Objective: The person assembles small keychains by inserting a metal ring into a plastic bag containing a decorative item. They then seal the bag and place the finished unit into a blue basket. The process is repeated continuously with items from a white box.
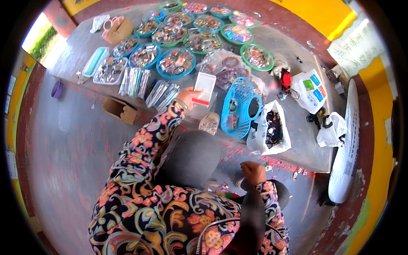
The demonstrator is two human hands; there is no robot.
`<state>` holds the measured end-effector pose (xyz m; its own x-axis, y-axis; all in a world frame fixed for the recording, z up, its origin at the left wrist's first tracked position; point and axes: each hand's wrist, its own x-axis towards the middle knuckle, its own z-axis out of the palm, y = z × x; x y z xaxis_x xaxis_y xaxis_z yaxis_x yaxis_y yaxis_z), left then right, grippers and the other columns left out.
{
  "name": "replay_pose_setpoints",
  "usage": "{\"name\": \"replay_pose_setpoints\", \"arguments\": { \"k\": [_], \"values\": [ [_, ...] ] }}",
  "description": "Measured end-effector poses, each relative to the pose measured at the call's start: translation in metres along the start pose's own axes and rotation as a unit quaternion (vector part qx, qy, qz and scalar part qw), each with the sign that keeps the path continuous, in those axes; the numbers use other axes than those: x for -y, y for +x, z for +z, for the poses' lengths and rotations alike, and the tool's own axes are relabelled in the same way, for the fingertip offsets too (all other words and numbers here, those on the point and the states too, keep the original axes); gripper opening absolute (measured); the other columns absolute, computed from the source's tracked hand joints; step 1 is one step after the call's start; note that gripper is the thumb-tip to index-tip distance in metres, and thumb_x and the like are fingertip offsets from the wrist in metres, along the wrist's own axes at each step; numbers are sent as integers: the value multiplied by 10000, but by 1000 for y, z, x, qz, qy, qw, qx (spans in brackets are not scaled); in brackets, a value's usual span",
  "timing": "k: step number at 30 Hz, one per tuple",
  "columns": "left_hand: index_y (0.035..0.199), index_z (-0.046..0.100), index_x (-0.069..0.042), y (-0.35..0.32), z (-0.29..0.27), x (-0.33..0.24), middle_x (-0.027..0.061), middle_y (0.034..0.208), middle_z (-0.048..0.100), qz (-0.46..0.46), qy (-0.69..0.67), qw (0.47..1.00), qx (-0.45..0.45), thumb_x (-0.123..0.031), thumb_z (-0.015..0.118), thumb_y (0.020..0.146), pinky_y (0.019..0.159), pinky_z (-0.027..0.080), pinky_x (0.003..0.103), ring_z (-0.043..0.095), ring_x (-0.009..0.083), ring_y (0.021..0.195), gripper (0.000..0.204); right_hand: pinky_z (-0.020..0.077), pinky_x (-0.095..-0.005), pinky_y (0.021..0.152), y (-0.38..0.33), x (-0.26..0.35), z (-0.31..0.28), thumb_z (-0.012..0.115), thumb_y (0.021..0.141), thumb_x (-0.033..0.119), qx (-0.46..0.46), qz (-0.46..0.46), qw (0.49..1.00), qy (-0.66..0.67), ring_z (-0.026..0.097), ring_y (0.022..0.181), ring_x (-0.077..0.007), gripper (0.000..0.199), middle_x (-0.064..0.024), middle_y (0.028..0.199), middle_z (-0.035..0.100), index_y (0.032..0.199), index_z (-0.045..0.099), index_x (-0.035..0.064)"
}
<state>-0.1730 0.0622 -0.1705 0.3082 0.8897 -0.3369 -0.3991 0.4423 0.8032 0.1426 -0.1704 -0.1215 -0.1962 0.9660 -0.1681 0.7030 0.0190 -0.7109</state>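
Head view, stock as it lies.

Item in hand: a small clear plastic zip bag with a red seal strip (204, 88). Your left hand (187, 96) is stretched out over the grey desk (76, 51) and pinches this bag by its lower left corner. It stands upright above a clear plastic box (202, 109), looks flat, and I judge it empty or nearly so, though its contents are too small to tell.

Your right hand (253, 172) is drawn in low by your knee, fingers curled into a loose fist; whether it holds anything cannot be told.

Laid out already: round blue and green plastic trays of small trinkets (176, 62) in rows across the far part of the desk, a clear rectangular tray of the same (110, 70) at their left end, and bundles of narrow clear-wrapped packets (148, 87) just in front of them.

Not yet laid out, by my reading: a sky-blue plastic mesh basket (240, 108) tipped on its side just right of the bag, a white plastic bag of dark pieces (272, 129) beside it, and two more white carrier bags (312, 91) further right. Most of the sorting looks done; these loose lots remain.

Also present: a small brown cardboard box (121, 110) at the desk's near edge.
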Motion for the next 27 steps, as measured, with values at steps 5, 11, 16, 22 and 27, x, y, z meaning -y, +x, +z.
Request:
{"name": "replay_pose_setpoints", "arguments": {
  "k": [5,11,16,22,27],
  "values": [
    [1084,507,3,-62,132,-87,85,976,591,-36,-28,975,216,-13,575,753,807,459,322,575,177,908,338,436,-220,549,46,21,-60,524,856,160,-160,48,946,278,578,632,-108,209,-59,716,617,880,605,-31],
    [1121,478,17,-104,245,-80,89,1003,577,-48,68,956,280,11,545,754,811,439,303,563,162,901,374,437,-264,721,58,73,-132,536,850,237,-323,-144,831,430,509,1009,-188,489,-132,1156,493,1256,382,12],
    [1157,439,19,-109,266,-24,75,1047,553,6,193,940,281,3,527,761,836,412,266,528,133,963,407,430,-301,809,42,50,-131,605,788,171,-373,-197,896,139,484,1058,-238,471,-145,1195,470,1203,450,9],
    [1151,435,30,-91,265,-10,59,1013,551,-15,313,902,296,2,528,752,824,412,265,525,116,916,410,418,-352,836,31,43,-127,631,741,134,-372,-171,912,4,516,978,-313,384,-165,1060,540,1090,534,7],
    [1136,450,39,-88,262,-10,66,1010,551,-28,285,909,304,22,541,735,829,410,266,523,118,917,411,430,-368,825,39,51,-124,621,725,95,-408,-196,887,-92,522,963,-324,383,-167,1032,555,1085,531,2]
  ]
}}
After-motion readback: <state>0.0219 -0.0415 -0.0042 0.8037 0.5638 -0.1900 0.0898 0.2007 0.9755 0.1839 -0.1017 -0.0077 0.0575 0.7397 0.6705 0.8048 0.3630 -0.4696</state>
